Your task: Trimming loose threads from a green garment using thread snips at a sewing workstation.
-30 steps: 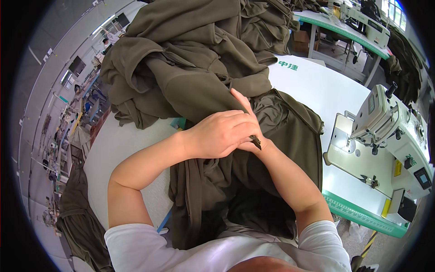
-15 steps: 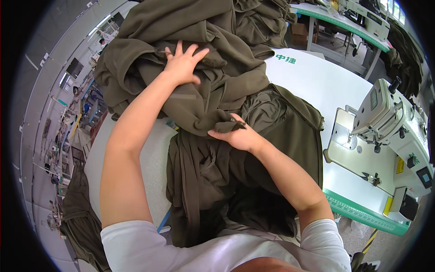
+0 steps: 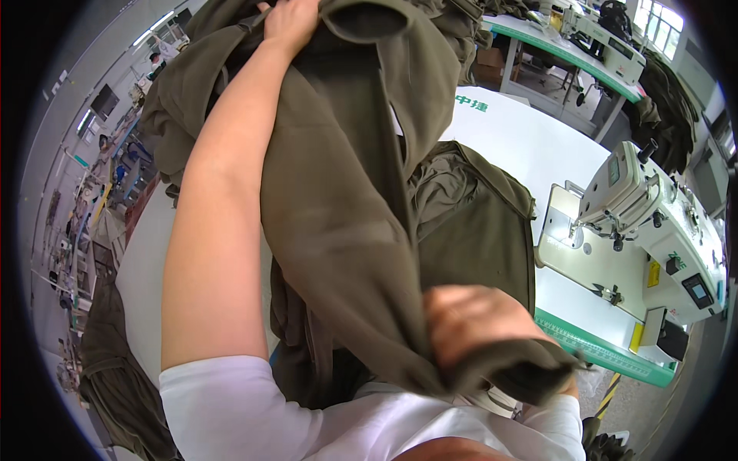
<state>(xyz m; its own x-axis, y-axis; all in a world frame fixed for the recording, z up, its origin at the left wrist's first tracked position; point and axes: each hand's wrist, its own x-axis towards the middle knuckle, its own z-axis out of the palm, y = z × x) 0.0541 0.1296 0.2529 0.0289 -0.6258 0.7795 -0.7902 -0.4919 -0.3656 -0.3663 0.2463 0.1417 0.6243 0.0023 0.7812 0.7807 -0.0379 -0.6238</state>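
Big green characters (image 3: pixel 470 104) on the white bench (image 3: pixel 573 131), smaller green letters (image 3: pixel 676 259) on the sewing machine (image 3: pixel 653 211), ruler marks along the green edge (image 3: pixel 603 349). Machine's little screen (image 3: pixel 698 292) is too tiny to read tbh.

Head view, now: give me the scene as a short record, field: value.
left hand: on olive cloth at the top edge, fingers partly hidden
right hand: motion-blurred, at the near end of the long olive piece, grip unclear
beside: more olive cloth, just right of the long piece
machine: white sewing machine, on the right
surface: white table, green ruled strip along its near edge
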